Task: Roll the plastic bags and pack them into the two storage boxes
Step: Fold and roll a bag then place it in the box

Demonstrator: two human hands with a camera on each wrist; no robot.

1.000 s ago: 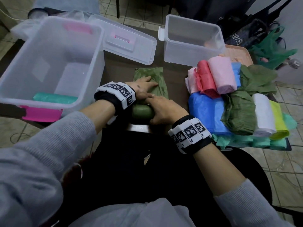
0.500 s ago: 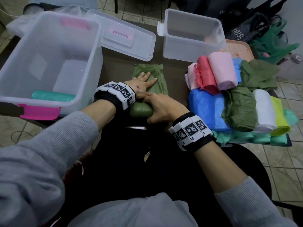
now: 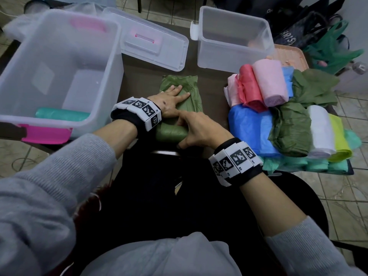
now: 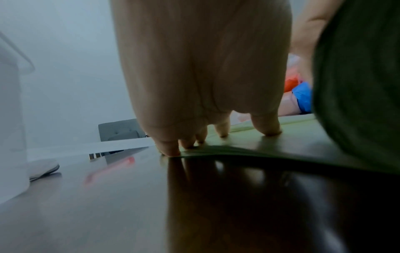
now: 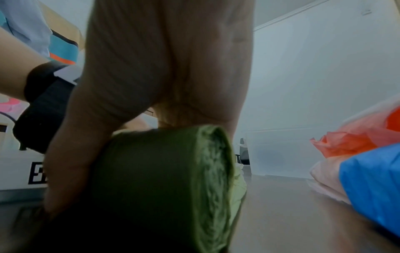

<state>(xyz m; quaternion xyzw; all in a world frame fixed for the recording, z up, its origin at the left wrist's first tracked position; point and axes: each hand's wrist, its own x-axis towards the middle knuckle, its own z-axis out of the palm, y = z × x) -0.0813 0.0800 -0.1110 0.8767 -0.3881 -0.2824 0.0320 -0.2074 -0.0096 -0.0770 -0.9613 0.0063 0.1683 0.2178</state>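
An olive green plastic bag (image 3: 182, 90) lies flat on the dark table, its near end wound into a thick roll (image 3: 171, 132). My left hand (image 3: 173, 98) lies on the flat part with straight fingers pressing it down; its fingertips (image 4: 171, 149) touch the bag's edge. My right hand (image 3: 199, 130) curls over the roll (image 5: 164, 184), thumb on its near side. The big clear box (image 3: 59, 62) at left holds one teal roll (image 3: 61, 114). A smaller clear box (image 3: 233, 36) stands at the back.
The big box's lid (image 3: 151, 40) lies behind the bag. To the right sits a pile of bags (image 3: 282, 116): pink, red, blue, green, white, yellow and teal, some rolled. Tiled floor and more green bags (image 3: 332, 50) lie beyond the table's right edge.
My left hand has slid farther up the flat part of the green bag. The roll under my right hand has advanced a little away from me.
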